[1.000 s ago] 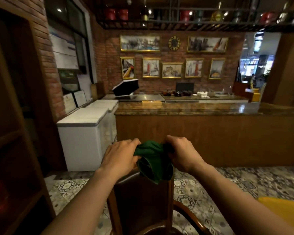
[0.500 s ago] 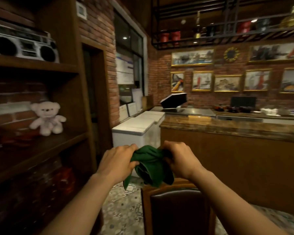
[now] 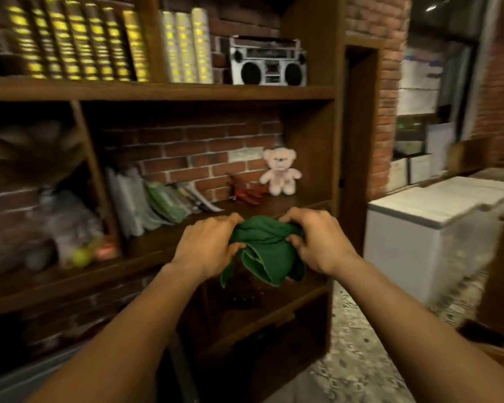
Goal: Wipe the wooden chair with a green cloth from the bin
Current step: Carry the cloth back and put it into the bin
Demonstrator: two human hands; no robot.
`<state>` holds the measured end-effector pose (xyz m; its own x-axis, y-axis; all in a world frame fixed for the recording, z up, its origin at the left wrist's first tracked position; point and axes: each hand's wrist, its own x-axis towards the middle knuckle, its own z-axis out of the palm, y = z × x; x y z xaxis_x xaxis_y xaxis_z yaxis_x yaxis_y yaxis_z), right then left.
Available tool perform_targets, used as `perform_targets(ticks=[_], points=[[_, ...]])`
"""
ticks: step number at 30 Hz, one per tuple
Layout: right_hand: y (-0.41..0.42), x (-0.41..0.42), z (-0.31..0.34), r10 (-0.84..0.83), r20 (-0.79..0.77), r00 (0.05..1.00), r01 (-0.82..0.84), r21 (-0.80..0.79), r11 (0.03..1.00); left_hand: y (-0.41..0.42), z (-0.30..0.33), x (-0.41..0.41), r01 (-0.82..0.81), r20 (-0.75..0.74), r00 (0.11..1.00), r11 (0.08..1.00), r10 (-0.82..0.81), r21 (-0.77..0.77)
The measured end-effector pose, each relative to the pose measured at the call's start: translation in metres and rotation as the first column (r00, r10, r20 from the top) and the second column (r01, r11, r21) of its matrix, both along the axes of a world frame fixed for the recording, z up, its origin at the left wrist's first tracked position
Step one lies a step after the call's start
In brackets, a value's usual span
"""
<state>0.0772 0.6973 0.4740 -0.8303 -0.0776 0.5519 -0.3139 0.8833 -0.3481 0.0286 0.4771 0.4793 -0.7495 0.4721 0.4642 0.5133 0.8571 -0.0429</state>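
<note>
Front and centre, we see both hands bunching the green cloth [image 3: 264, 251] in mid-air, in front of a dark wooden shelf unit [image 3: 186, 93]. Our left hand [image 3: 208, 245] grips the cloth's left side, fingers curled over the top and thumb tucked under, closed on the fabric. Our right hand [image 3: 313, 241] pinches the right side the same way, fingers wrapped over the bunched edge, closed on it too. Cloth is crumpled between the two hands, with loose folds and a stitched hem hanging down below them; one corner droops lower left. It touches nothing but the hands.

Behind the hands, on the middle shelf, we note a pale teddy bear [image 3: 280, 175] sitting upright near the right post, a small red object [image 3: 246, 191] just beside it, blurred so we cannot tell what it is, and a row of leaning books [image 3: 157, 196] further left. Upper shelf holds a silver boombox [image 3: 268, 62] at right and gold-spined books [image 3: 79, 39] at left. Brick wall shows behind the shelves. Right of the unit stands a white chest freezer [image 3: 437, 225] on patterned tile floor [image 3: 361, 359]. No chair we can identify in view. Edges of the shot are motion-blurred.
</note>
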Motion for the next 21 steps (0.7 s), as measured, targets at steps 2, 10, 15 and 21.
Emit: perform_targets(ticks=[2, 10, 15, 21], points=[[-0.047, -0.019, 0.003, 0.09, -0.01, 0.996, -0.09, -0.004, 0.996, -0.051, 0.001, -0.002, -0.092, -0.005, 0.996, 0.996, 0.092, 0.005], [-0.241, -0.08, 0.008, 0.315, -0.067, 0.947, -0.314, 0.03, 0.949, -0.249, 0.001, -0.007, -0.304, -0.037, 0.95, 0.947, 0.309, 0.102], [-0.366, -0.121, -0.001, 0.414, -0.06, 0.908, -0.413, 0.035, 0.91, -0.368, -0.014, -0.03, -0.399, -0.031, 0.913, 0.906, 0.407, 0.143], [-0.469, -0.162, -0.039, 0.466, 0.009, 0.884, -0.467, 0.012, 0.884, -0.473, -0.053, -0.06, -0.445, 0.047, 0.895, 0.886, 0.443, 0.131]])
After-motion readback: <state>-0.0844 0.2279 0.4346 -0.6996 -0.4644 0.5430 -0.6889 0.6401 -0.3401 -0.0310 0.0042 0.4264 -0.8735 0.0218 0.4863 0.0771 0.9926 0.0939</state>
